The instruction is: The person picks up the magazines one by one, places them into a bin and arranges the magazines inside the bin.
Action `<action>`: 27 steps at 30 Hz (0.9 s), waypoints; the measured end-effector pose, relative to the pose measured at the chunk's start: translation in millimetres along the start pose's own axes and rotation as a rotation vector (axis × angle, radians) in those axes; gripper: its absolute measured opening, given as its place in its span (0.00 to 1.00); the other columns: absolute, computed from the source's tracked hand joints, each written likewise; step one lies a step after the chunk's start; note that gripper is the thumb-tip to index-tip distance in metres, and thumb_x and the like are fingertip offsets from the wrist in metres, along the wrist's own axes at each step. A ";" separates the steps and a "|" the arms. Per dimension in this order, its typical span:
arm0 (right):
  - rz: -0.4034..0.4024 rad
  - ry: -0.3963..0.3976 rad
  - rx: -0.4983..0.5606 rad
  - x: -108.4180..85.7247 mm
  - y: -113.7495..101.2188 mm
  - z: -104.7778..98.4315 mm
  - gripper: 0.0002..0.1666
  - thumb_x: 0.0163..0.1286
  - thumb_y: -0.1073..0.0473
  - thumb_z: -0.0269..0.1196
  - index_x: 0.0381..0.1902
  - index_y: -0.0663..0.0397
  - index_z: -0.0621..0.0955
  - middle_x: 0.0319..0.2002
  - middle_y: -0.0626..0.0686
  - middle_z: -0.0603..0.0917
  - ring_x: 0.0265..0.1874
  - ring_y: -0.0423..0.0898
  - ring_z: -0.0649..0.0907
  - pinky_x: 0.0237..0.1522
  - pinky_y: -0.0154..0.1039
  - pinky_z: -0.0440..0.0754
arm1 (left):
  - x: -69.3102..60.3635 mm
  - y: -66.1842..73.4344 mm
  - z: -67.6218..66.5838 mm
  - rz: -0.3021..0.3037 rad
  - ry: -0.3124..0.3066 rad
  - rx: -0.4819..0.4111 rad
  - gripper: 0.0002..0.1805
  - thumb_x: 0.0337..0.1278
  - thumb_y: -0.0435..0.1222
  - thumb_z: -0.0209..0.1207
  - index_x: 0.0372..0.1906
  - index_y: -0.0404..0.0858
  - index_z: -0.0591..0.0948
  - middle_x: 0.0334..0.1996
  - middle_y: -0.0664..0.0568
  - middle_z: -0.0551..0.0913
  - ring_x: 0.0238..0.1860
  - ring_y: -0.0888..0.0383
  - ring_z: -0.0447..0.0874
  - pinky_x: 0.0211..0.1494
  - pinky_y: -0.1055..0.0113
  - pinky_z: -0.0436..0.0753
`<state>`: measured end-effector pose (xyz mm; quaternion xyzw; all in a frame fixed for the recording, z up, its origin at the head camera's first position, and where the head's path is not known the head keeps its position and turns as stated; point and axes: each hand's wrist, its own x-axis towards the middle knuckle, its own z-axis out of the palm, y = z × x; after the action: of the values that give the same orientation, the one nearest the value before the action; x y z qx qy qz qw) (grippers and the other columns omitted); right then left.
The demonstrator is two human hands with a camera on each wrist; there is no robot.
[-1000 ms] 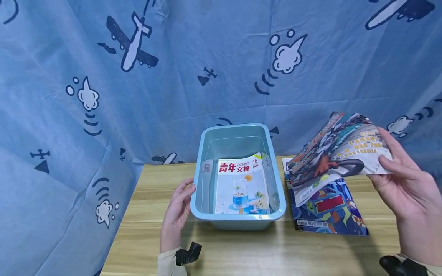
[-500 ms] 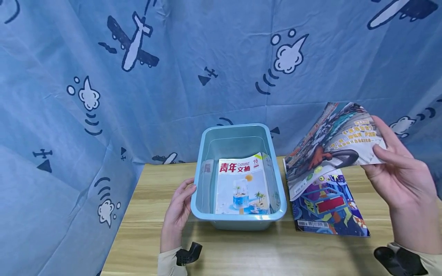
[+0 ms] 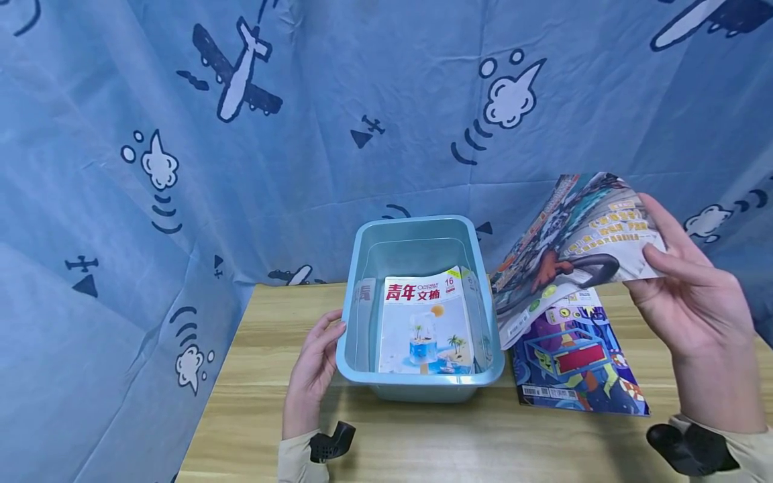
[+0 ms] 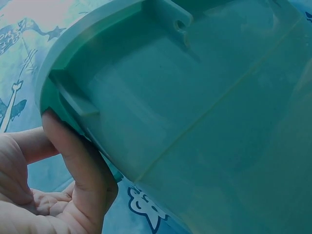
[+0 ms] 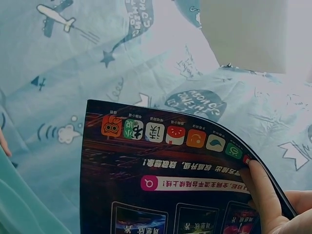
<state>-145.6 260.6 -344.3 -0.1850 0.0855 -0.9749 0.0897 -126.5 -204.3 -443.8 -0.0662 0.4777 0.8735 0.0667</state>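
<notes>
My left hand [image 3: 314, 369] grips the left rim of a light blue plastic bin [image 3: 423, 390]; in the left wrist view, fingers [image 4: 80, 156] curl under the bin's lip. Inside the bin lies a magazine [image 3: 425, 322] with red title characters and a beach picture. At the right, my right hand [image 3: 694, 288] pinches a magazine [image 3: 580, 248] by its edge, thumb on the upper side. That magazine bends and hangs tilted above the table, close to the bin's right rim. Its dark underside page [image 5: 165, 165], with a row of app icons, faces the right wrist camera.
A colourful, mostly dark blue magazine [image 3: 568, 369] lies flat on the wooden table [image 3: 253, 396], right of the bin and partly under the held one. Behind the table hangs a blue curtain [image 3: 314, 134] printed with airplanes.
My right hand has moved left and up with the magazine, bringing it nearer the bin. My left hand keeps its hold on the rim, and the bin stays in place.
</notes>
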 end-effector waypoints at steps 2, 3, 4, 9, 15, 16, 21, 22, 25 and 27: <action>0.006 -0.006 0.013 1.5 0.9 1.0 0.40 0.80 0.75 0.20 0.81 0.46 0.58 0.79 0.50 0.55 0.74 0.63 0.65 0.74 0.54 0.63 | 0.0 0.3 0.1 0.000 -0.003 -0.001 0.16 0.78 0.29 0.52 0.64 0.34 0.70 0.54 0.41 0.81 0.45 0.57 0.91 0.59 0.60 0.84; 0.009 -0.004 0.018 2.3 1.4 1.5 0.40 0.80 0.74 0.20 0.81 0.46 0.58 0.79 0.50 0.55 0.74 0.63 0.65 0.74 0.54 0.63 | 0.0 0.4 0.1 0.001 -0.005 -0.001 0.16 0.78 0.29 0.52 0.63 0.34 0.70 0.54 0.42 0.81 0.45 0.57 0.91 0.59 0.60 0.84; 0.012 -0.008 0.026 3.1 1.9 2.0 0.40 0.80 0.74 0.20 0.81 0.46 0.58 0.79 0.50 0.55 0.74 0.63 0.65 0.74 0.54 0.63 | 0.1 0.5 0.2 0.000 -0.005 -0.001 0.16 0.78 0.29 0.52 0.64 0.34 0.70 0.54 0.42 0.81 0.45 0.57 0.91 0.58 0.60 0.84; 0.015 -0.014 0.041 6.7 5.2 5.3 0.40 0.79 0.75 0.20 0.81 0.46 0.58 0.79 0.51 0.54 0.75 0.63 0.64 0.74 0.54 0.63 | 0.3 0.7 0.7 -0.009 0.012 -0.003 0.17 0.76 0.28 0.53 0.64 0.33 0.71 0.52 0.44 0.82 0.46 0.56 0.90 0.57 0.61 0.86; 0.010 -0.018 0.049 10.9 7.6 10.4 0.40 0.80 0.75 0.21 0.81 0.46 0.57 0.80 0.50 0.54 0.75 0.63 0.63 0.74 0.53 0.64 | 0.5 1.0 1.1 -0.007 0.016 -0.007 0.16 0.76 0.28 0.53 0.64 0.32 0.71 0.52 0.44 0.82 0.46 0.55 0.90 0.57 0.61 0.86; 0.009 -0.016 0.050 11.6 8.1 11.0 0.40 0.80 0.75 0.21 0.81 0.46 0.57 0.80 0.50 0.54 0.76 0.63 0.63 0.74 0.53 0.64 | 0.5 1.1 1.3 -0.006 0.015 -0.008 0.16 0.76 0.28 0.53 0.64 0.32 0.71 0.52 0.44 0.82 0.46 0.55 0.91 0.56 0.62 0.87; 0.012 -0.024 0.072 15.4 11.4 14.5 0.40 0.79 0.75 0.21 0.82 0.47 0.57 0.80 0.50 0.53 0.76 0.62 0.62 0.75 0.54 0.63 | 0.6 1.3 2.0 -0.004 0.012 -0.010 0.16 0.76 0.27 0.52 0.64 0.32 0.70 0.51 0.44 0.83 0.45 0.56 0.91 0.55 0.63 0.87; 0.017 -0.031 0.079 16.2 12.1 15.2 0.39 0.80 0.75 0.21 0.82 0.48 0.56 0.81 0.51 0.53 0.76 0.62 0.62 0.75 0.54 0.63 | 0.5 1.4 2.1 -0.006 0.013 -0.015 0.16 0.76 0.27 0.52 0.64 0.32 0.70 0.51 0.44 0.83 0.45 0.56 0.91 0.55 0.63 0.87; 0.034 -0.027 0.095 17.7 14.1 17.7 0.37 0.81 0.74 0.22 0.81 0.52 0.57 0.80 0.55 0.55 0.75 0.64 0.64 0.74 0.55 0.62 | 0.2 1.5 2.2 -0.010 0.015 -0.016 0.16 0.77 0.28 0.52 0.64 0.33 0.70 0.51 0.44 0.83 0.46 0.56 0.91 0.56 0.62 0.87; 0.044 -0.024 0.098 18.3 15.4 19.3 0.35 0.81 0.73 0.22 0.80 0.55 0.58 0.80 0.57 0.56 0.74 0.65 0.65 0.74 0.56 0.62 | 0.0 1.5 2.0 -0.011 0.015 -0.015 0.16 0.78 0.28 0.51 0.64 0.33 0.70 0.52 0.44 0.83 0.46 0.56 0.91 0.56 0.62 0.86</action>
<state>-152.9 239.3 -323.4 -0.1902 0.0405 -0.9734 0.1212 -126.8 -203.4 -441.5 -0.0759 0.4715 0.8760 0.0674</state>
